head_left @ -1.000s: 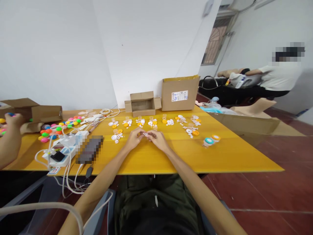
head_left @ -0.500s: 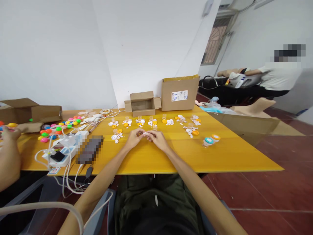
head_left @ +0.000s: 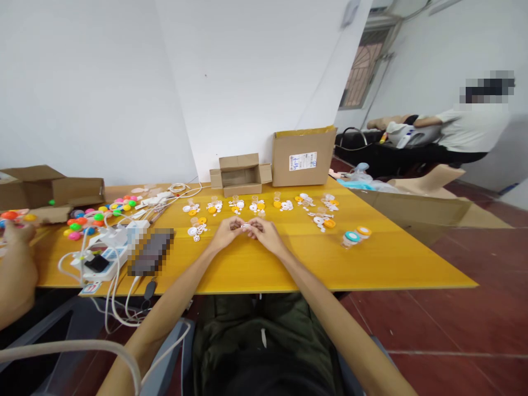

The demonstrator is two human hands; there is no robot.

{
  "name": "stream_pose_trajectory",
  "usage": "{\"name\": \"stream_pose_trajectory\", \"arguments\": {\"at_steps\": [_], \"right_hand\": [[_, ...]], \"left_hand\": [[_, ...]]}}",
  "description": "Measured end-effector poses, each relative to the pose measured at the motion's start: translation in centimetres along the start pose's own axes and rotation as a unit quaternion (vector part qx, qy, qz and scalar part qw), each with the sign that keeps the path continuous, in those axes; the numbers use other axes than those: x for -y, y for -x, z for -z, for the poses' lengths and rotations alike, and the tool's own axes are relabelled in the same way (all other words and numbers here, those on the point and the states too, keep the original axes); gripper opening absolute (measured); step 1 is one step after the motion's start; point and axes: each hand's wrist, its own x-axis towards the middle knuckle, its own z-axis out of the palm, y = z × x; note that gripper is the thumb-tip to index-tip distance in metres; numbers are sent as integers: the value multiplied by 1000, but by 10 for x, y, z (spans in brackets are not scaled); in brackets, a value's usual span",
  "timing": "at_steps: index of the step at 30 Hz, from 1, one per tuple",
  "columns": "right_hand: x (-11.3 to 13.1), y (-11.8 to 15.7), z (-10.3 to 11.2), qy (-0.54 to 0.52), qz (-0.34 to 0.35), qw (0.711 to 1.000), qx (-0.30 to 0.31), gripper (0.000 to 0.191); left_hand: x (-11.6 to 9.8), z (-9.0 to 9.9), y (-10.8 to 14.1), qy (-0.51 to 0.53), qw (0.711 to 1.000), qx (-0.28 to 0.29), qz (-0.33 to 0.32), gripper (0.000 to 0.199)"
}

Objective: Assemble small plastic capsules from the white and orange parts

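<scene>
Both hands meet over the yellow wooden table (head_left: 256, 269), their fingertips pinching a small white part (head_left: 246, 225) between them. My left hand (head_left: 226, 232) grips it from the left and my right hand (head_left: 265, 233) from the right. Behind the hands lie several small groups of white and orange plastic pieces with clear cups, such as an orange ring (head_left: 212, 210) and a white disc (head_left: 253, 207). Another group with a white disc (head_left: 192, 231) is left of my left hand. To the right stand two closed small jars, one with a teal lid (head_left: 352, 236), one with an orange lid (head_left: 363, 231).
An open small carton (head_left: 241, 179) and a larger box (head_left: 303, 159) stand at the back. Leftward are a power strip (head_left: 109, 261) with cables, a dark blurred device (head_left: 152, 252), colourful balls (head_left: 99, 216) and another person's hand (head_left: 18, 236). A person in white (head_left: 472, 129) sits far right.
The white part between my fingertips shows more clearly, while my hands have barely moved. At the left edge, the other person's hand has shifted slightly among the balls.
</scene>
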Motion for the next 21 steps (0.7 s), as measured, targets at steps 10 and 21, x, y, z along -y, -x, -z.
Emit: {"name": "stream_pose_trajectory", "arguments": {"at_steps": [10, 21], "right_hand": [[2, 0, -1, -15, -11, 1000, 0, 20], [3, 0, -2, -14, -14, 1000, 1, 28]], "left_hand": [[0, 1, 0, 16, 1000, 4, 8, 24], [-6, 0, 1, 35, 999, 6, 15, 28]]}}
